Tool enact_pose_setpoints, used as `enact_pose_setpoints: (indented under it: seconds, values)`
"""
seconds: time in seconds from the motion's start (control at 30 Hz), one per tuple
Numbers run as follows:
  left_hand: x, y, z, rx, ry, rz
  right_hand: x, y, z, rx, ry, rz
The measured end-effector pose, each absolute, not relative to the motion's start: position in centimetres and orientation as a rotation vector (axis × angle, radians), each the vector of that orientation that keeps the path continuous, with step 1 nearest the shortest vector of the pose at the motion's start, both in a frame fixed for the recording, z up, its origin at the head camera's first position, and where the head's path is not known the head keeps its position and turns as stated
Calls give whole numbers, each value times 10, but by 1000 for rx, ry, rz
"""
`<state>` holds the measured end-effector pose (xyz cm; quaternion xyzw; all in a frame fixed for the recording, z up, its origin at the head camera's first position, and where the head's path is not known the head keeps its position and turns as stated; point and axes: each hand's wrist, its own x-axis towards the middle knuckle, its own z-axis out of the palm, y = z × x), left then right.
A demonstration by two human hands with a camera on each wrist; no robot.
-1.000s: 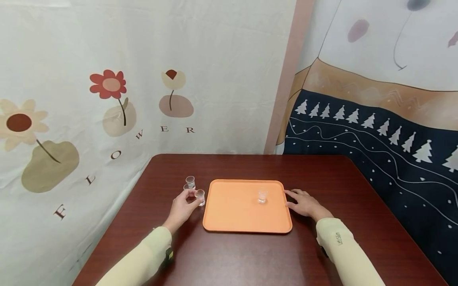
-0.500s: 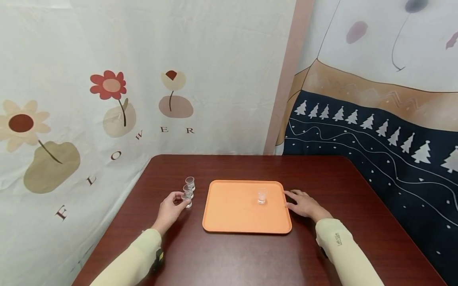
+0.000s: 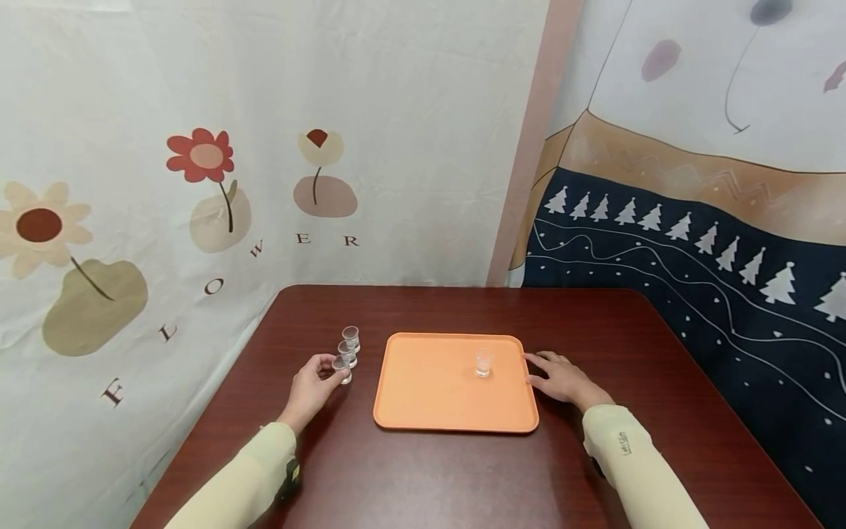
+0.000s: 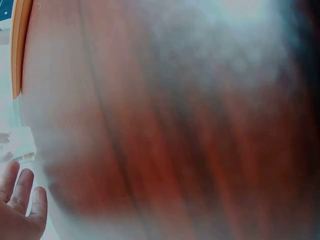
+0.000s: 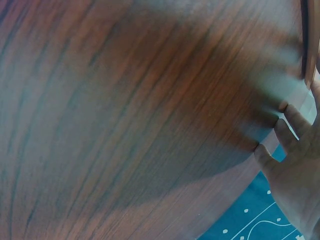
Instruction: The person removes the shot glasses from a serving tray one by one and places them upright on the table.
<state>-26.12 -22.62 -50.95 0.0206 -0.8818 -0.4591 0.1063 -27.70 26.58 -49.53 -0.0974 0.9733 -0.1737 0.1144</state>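
A left hand [image 3: 309, 386] pinches a clear glass [image 3: 343, 367], two more glasses [image 3: 348, 354] just beyond it; the right hand [image 3: 563, 377], fingers loosely extended, touches an orange tray [image 3: 429, 389] between both hands.

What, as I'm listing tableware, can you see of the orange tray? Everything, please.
The orange tray is a shallow, plastic-looking rectangle with rounded corners and a thin raised rim. It lies flat on the reddish-brown table, bearing one small clear cup, upright, right of its middle. The right hand is at its right edge, seemingly touching it.
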Motion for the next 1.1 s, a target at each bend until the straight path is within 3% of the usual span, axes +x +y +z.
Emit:
enact_pose_setpoints:
  seconds: [0.53,1.1]
  values:
    - [-274,-217,-477,19,-2517,-1453,-274,264,-491,-298,2849,-514]
    - [-282,-160,-451,-130,-2477,-1563,-274,264,-492,-310,2858,-525]
